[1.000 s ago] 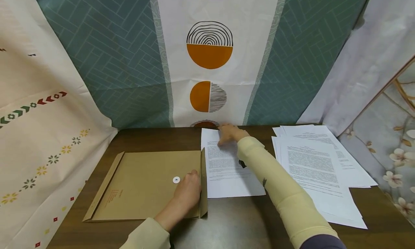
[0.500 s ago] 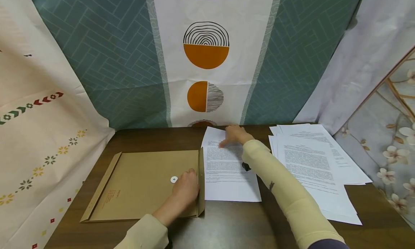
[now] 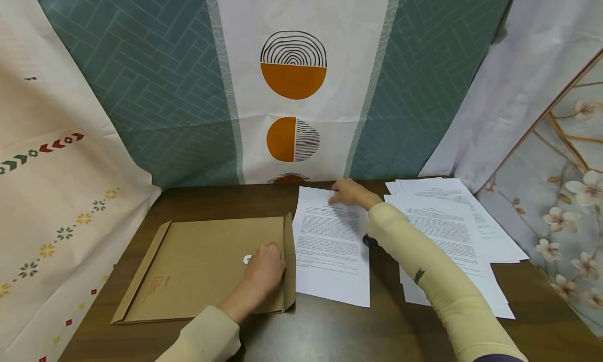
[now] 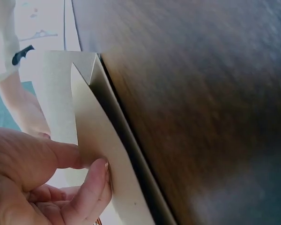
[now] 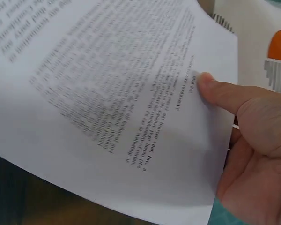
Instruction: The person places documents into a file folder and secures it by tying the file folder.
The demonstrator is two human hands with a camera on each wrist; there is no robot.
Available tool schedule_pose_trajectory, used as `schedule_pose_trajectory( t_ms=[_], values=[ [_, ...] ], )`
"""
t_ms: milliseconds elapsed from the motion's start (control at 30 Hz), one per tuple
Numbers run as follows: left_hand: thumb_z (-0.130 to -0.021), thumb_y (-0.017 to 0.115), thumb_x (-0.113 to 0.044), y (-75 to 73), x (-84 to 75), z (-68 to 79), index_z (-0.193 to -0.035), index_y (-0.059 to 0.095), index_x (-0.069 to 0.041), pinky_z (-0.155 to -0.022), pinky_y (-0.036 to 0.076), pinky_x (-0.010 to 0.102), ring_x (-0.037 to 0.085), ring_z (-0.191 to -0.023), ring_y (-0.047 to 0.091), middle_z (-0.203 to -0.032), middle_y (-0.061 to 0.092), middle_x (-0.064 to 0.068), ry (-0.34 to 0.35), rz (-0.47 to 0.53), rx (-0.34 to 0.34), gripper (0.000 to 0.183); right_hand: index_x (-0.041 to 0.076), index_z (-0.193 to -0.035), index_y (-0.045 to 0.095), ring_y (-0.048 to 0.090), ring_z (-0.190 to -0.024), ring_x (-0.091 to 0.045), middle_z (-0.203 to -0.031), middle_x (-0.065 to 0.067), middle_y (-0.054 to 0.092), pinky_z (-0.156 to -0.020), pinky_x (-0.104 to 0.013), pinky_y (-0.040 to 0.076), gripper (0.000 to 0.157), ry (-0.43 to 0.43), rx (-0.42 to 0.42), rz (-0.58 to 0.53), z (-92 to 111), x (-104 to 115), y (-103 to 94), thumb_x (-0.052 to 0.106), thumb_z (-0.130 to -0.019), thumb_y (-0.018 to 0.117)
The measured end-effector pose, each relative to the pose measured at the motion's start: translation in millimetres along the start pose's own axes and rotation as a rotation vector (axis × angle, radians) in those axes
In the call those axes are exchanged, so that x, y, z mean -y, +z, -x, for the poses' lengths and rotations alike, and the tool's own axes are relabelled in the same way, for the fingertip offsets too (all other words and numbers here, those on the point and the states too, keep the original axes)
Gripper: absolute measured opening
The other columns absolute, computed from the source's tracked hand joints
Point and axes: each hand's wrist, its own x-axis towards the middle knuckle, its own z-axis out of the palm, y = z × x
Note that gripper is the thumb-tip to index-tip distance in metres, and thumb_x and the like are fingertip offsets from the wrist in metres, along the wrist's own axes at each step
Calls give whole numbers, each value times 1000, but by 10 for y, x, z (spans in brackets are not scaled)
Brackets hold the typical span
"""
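Brown envelope [image 3: 202, 273], its edge pinched by the left hand [image 3: 265, 268], lies just beside the printed sheet [image 3: 330, 247] whose far end the right hand [image 3: 350, 192] grips, insertion seemingly being prepared and next requiring alignment.

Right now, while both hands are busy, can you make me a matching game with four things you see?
1. left hand
2. right hand
3. brown envelope
4. paper pile

A. on the right side of the table
B. pinching a printed sheet
C. has a white disc
D. pinching the envelope

Pairs: 1-D, 2-B, 3-C, 4-A
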Motion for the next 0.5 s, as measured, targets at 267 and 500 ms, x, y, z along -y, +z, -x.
schedule_pose_trajectory(
  t_ms=[267,500],
  values=[
    [-80,70,5,-6,6,-18,-70,60,1,-55,54,49,40,-66,68,-72,65,24,25,2,-6,15,-7,-129,66,60,-119,-36,-129,-21,66,-102,-48,47,43,-61,37,6,316,-17,-292,22,-99,70],
    [-79,69,5,-54,23,-28,-70,59,0,-54,53,48,38,-66,68,-73,65,24,-1,31,19,15,2,-97,78,48,-68,-13,-75,3,60,-67,-30,41,17,-132,57,-120,696,-69,-594,17,-98,69]
  ],
)
